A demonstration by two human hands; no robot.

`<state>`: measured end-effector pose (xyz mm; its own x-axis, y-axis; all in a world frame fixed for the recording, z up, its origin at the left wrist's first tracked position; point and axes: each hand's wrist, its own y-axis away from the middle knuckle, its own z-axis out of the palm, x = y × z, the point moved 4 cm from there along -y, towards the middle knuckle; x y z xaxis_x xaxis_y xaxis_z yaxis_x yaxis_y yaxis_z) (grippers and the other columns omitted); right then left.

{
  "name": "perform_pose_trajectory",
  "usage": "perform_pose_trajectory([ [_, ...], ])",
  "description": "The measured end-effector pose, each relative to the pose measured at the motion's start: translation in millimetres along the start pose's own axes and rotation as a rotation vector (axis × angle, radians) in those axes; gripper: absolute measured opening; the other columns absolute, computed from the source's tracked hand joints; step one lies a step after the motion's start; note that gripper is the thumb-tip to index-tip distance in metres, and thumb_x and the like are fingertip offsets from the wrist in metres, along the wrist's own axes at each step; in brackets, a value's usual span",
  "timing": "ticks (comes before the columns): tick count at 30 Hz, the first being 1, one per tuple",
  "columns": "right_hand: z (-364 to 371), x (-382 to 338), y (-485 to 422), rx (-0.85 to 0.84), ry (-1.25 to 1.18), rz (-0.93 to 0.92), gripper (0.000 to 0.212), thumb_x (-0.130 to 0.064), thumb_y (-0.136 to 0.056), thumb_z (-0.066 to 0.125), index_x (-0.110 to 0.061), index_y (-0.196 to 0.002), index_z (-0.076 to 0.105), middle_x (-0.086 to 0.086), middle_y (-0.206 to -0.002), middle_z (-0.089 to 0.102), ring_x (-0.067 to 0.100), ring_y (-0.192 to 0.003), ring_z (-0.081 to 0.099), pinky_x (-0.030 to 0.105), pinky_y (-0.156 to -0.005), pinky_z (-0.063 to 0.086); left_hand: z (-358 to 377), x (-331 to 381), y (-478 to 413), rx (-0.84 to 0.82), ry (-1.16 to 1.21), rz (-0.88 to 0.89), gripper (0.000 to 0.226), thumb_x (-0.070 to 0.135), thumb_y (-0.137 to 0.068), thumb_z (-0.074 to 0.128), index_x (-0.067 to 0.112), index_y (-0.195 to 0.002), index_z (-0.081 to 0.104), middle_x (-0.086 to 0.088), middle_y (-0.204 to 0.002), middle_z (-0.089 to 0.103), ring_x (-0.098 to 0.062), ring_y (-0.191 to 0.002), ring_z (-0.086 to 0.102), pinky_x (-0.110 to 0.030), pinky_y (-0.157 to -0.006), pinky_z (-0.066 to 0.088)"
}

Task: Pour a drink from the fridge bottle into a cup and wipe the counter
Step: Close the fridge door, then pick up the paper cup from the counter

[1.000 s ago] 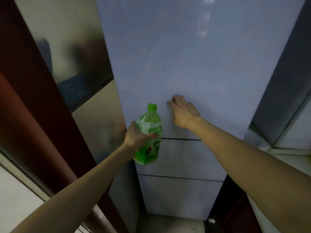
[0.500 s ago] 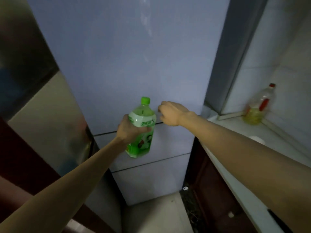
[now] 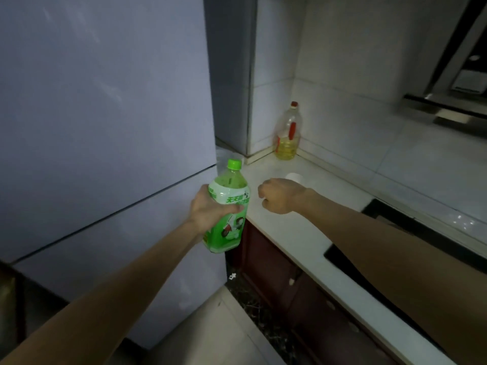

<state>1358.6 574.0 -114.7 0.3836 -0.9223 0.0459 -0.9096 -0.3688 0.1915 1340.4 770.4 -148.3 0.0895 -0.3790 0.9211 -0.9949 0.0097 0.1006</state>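
My left hand point(image 3: 208, 210) grips a green drink bottle point(image 3: 228, 206) with a green cap, held upright in front of the closed pale-blue fridge point(image 3: 105, 127), at the left end of the white counter point(image 3: 297, 233). My right hand point(image 3: 280, 194) hovers over the counter with its fingers curled and nothing in it, just right of the bottle. A white cup point(image 3: 294, 177) stands on the counter right behind my right hand, partly hidden by it.
A clear oil bottle point(image 3: 287, 134) with a red cap stands in the counter's back corner against the tiled wall. A black cooktop point(image 3: 395, 233) is set into the counter at right, under a range hood point(image 3: 453, 101). Dark wooden cabinets point(image 3: 290, 283) run below.
My right hand came off the fridge door and now hovers over the counter. The view swung right, and my left hand carried the bottle toward the counter.
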Motion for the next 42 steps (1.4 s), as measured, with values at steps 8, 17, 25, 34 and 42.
perform_pose_trajectory([
  [8, 39, 77, 39, -0.043, -0.072, 0.162, 0.030, -0.021, -0.092, 0.047, -0.005, -0.113, 0.061, 0.015, -0.117, 0.062, 0.031, -0.104, 0.060, 0.039, -0.087, 0.052, 79, 26, -22, -0.129, 0.020, 0.015, 0.086, 0.042, -0.042, 0.096, 0.020, -0.118, 0.062, 0.007, -0.106, 0.073, -0.010, -0.096, 0.069, -0.030, -0.087, 0.058],
  [17, 80, 157, 37, -0.121, -0.119, 0.289, 0.033, -0.027, -0.092, 0.047, -0.008, -0.117, 0.060, 0.010, -0.115, 0.062, 0.025, -0.102, 0.061, 0.040, -0.089, 0.052, 130, 24, -59, -0.159, 0.033, -0.080, 0.096, 0.048, -0.032, 0.096, 0.022, -0.117, 0.061, 0.005, -0.107, 0.073, -0.015, -0.099, 0.070, -0.040, -0.087, 0.059],
  [25, 113, 190, 21, -0.197, -0.184, 0.315, 0.037, -0.029, -0.094, 0.046, -0.009, -0.122, 0.058, 0.010, -0.122, 0.060, 0.026, -0.109, 0.058, 0.040, -0.093, 0.050, 154, 16, -99, -0.134, -0.033, -0.140, 0.093, 0.051, -0.030, 0.093, 0.023, -0.114, 0.064, 0.006, -0.104, 0.073, -0.016, -0.096, 0.070, -0.041, -0.086, 0.060],
  [34, 139, 227, -28, -0.250, -0.241, 0.418, 0.037, -0.028, -0.094, 0.047, -0.008, -0.123, 0.056, 0.011, -0.124, 0.058, 0.027, -0.111, 0.057, 0.040, -0.095, 0.049, 179, -11, -177, -0.182, -0.096, -0.193, 0.103, 0.056, -0.025, 0.089, 0.020, -0.117, 0.061, 0.003, -0.108, 0.071, -0.019, -0.099, 0.068, -0.043, -0.087, 0.058],
  [42, 139, 254, -98, -0.187, -0.303, 0.549, 0.044, -0.024, -0.091, 0.052, -0.007, -0.131, 0.046, 0.012, -0.127, 0.055, 0.027, -0.109, 0.057, 0.038, -0.092, 0.050, 193, -34, -258, -0.208, -0.071, -0.239, 0.086, 0.032, -0.052, 0.096, 0.014, -0.124, 0.053, 0.001, -0.114, 0.063, -0.020, -0.105, 0.061, -0.035, -0.090, 0.053],
])
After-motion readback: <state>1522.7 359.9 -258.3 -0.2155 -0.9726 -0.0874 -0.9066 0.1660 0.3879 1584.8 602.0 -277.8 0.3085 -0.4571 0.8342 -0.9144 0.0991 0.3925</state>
